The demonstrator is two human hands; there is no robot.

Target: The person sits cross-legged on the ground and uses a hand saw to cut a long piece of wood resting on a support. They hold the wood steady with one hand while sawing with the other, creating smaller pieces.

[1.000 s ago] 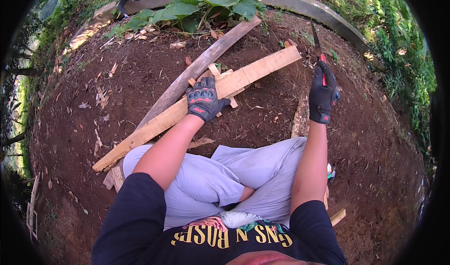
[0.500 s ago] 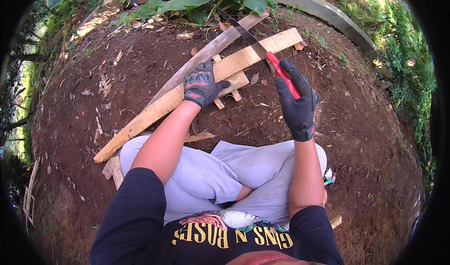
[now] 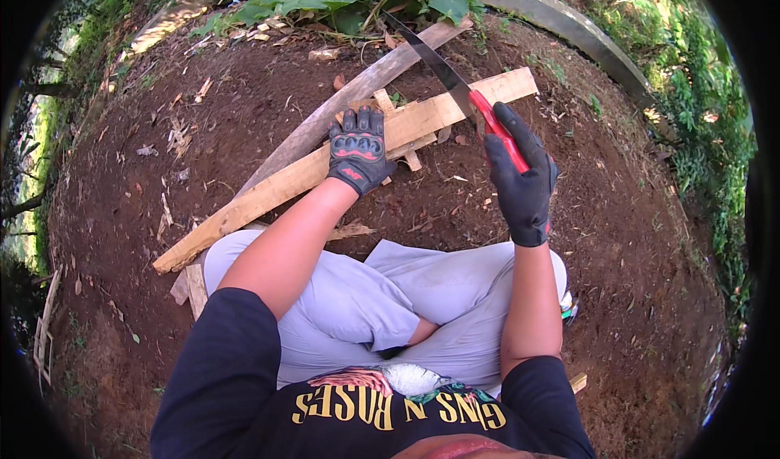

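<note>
Two gloved hands at work out here, and it looks like the lining-up stage of a saw cut! The left hand lies flat over the pale plank, fingers long and close together, reaching past the far edge; whether their tips curl down, I can't tell. Over on the other side, the right hand has the red-handled saw gripped between thumb and fingers, its blade crossing above the plank near the far right end and pointing away to the upper left. Are the teeth touching wood? Can't tell from here.

A clean stroke, I'd judge, calls for firm weight from that left palm and a blade held square, because the plank sits slantwise over smaller wood pieces and could rock.

No table in this one: it's all brown soil, scattered with chips. A weathered grey board lies just beyond the plank, and the grey trousers show crossed legs on the near side. Farther out come a broad-leaved plant, a curving concrete kerb and thick greenery along the right.
</note>
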